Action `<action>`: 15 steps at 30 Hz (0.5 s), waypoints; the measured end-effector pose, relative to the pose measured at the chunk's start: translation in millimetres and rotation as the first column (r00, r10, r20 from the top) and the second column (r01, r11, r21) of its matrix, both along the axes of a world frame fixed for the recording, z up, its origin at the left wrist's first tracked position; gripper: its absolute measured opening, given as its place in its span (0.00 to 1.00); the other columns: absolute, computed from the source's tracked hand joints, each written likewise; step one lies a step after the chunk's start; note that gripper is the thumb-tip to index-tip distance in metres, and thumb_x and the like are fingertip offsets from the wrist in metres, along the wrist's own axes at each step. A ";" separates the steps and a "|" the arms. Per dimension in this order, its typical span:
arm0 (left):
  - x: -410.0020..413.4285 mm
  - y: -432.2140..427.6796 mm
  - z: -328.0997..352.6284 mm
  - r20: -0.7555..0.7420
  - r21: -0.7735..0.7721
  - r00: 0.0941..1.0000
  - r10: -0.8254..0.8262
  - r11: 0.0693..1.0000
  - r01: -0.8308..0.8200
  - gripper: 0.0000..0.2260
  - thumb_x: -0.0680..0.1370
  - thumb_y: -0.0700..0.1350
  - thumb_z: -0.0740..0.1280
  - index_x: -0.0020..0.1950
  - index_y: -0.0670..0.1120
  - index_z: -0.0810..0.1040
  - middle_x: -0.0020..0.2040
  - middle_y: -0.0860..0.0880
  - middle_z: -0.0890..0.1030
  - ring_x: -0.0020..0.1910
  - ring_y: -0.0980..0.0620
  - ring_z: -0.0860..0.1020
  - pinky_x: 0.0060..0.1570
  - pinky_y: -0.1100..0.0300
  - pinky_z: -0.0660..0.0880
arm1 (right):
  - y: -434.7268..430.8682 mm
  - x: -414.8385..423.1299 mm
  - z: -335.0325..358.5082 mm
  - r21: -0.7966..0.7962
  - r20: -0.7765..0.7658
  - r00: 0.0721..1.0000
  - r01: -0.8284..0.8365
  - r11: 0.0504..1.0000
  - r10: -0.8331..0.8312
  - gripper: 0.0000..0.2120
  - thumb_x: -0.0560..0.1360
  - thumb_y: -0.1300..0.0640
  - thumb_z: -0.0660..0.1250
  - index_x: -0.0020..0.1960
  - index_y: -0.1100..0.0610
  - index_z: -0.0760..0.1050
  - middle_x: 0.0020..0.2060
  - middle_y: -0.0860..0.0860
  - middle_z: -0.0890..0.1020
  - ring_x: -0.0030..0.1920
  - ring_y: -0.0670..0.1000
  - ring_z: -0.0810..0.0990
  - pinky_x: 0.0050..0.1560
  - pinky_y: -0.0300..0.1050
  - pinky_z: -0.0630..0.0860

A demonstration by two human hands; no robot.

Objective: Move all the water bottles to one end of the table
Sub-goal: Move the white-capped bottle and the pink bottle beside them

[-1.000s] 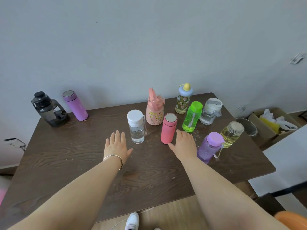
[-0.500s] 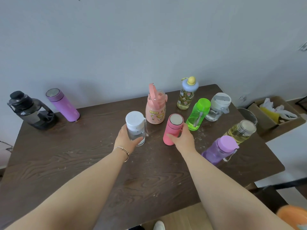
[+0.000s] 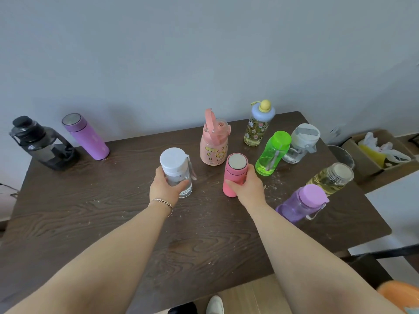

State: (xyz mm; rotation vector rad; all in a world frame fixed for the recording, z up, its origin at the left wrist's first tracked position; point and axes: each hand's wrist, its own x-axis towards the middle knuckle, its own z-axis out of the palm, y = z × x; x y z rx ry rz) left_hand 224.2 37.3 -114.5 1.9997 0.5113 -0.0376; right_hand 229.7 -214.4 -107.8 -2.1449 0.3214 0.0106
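My left hand (image 3: 165, 188) is wrapped around a clear bottle with a white cap (image 3: 174, 165) near the middle of the dark wooden table (image 3: 90, 218). My right hand (image 3: 248, 186) grips a pink flask with a metal lid (image 3: 234, 172) just to the right. Behind them stands a pink cartoon bottle (image 3: 213, 146). On the right are a flowered bottle with a yellow knob (image 3: 258, 125), a green bottle (image 3: 272, 152), a clear grey-lidded bottle (image 3: 300, 141), a yellowish jar-like bottle (image 3: 331, 177) and a purple bottle (image 3: 301, 203). At far left stand a black jug (image 3: 40, 143) and a purple flask (image 3: 86, 137).
A grey wall runs behind the table. To the right of the table, a cardboard box (image 3: 362, 159) holds plastic bags, with a round metal bowl (image 3: 341, 155) beside it. A white shoe (image 3: 214, 304) shows on the wooden floor below the front edge.
Both hands reached forward from flat on the table and closed on the white-capped bottle and the pink flask. The camera view shifted slightly.
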 end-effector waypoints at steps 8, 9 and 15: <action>-40.3 48.4 33.9 0.061 0.029 0.988 0.144 0.989 -0.146 0.28 0.63 0.59 0.77 0.57 0.60 0.67 0.48 0.61 0.77 0.47 0.56 0.78 0.36 0.63 0.70 | 46.6 -5.9 23.8 0.024 0.022 0.983 -0.180 0.983 0.180 0.30 0.66 0.48 0.77 0.64 0.49 0.68 0.57 0.49 0.81 0.57 0.55 0.79 0.52 0.45 0.73; -45.8 55.7 37.6 0.069 0.027 0.984 0.164 0.986 -0.166 0.29 0.63 0.59 0.77 0.58 0.59 0.67 0.48 0.60 0.78 0.47 0.56 0.78 0.37 0.62 0.71 | 55.8 -7.0 26.7 0.023 0.027 0.979 -0.204 0.979 0.204 0.31 0.66 0.48 0.77 0.64 0.49 0.67 0.57 0.49 0.81 0.57 0.55 0.79 0.53 0.46 0.74; -76.0 108.2 53.2 0.103 -0.006 0.962 0.253 0.967 -0.254 0.28 0.63 0.57 0.77 0.57 0.60 0.67 0.49 0.59 0.78 0.48 0.53 0.79 0.38 0.58 0.73 | 122.2 -15.4 41.3 0.048 0.029 0.948 -0.317 0.947 0.316 0.27 0.65 0.48 0.77 0.59 0.47 0.68 0.49 0.44 0.79 0.52 0.53 0.79 0.48 0.45 0.72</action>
